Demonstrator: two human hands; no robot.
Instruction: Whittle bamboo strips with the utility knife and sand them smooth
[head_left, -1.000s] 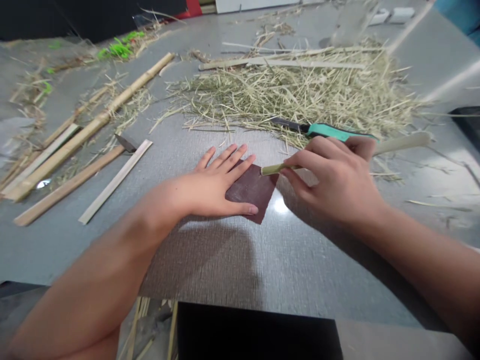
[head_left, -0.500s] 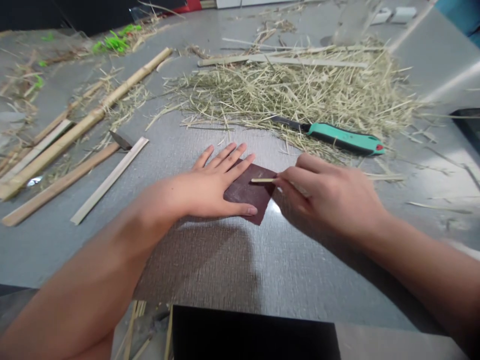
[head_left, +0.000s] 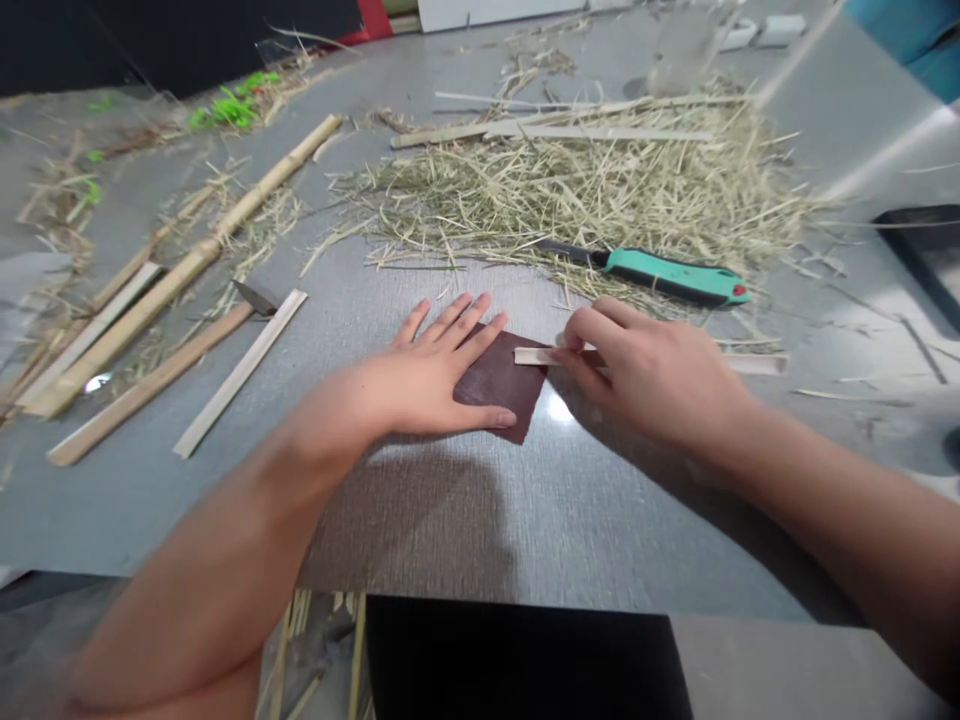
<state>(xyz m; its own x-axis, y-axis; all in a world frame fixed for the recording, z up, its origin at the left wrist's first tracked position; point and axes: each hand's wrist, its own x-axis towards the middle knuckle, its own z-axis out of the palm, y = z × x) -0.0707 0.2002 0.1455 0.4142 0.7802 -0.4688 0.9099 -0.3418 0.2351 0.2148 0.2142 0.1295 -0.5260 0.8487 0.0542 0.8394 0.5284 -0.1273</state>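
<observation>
My left hand [head_left: 431,375] lies flat with fingers spread, pressing a dark brown sheet of sandpaper [head_left: 499,378] against the grey table. In my right hand [head_left: 637,365] a thin, flat bamboo strip [head_left: 531,356] is pinched between thumb and fingers. Its near end rests over the sandpaper's right part, and its other end sticks out on the far side of the hand. Behind my right hand lies a green-handled knife [head_left: 675,277], its dark blade touching the pile of shavings.
A heap of bamboo shavings [head_left: 585,180] spreads across the back. To the left lie a long bamboo pole [head_left: 202,255], a wooden-handled blade tool [head_left: 157,380] and a loose strip [head_left: 240,375]. A dark object [head_left: 926,240] sits at right. Bright green bits [head_left: 229,108] lie far left.
The bamboo strip in my right hand has turned from its narrow edge to show a wider face, and its tip shifted slightly right. My left hand stays on the sandpaper. The view moved slightly.
</observation>
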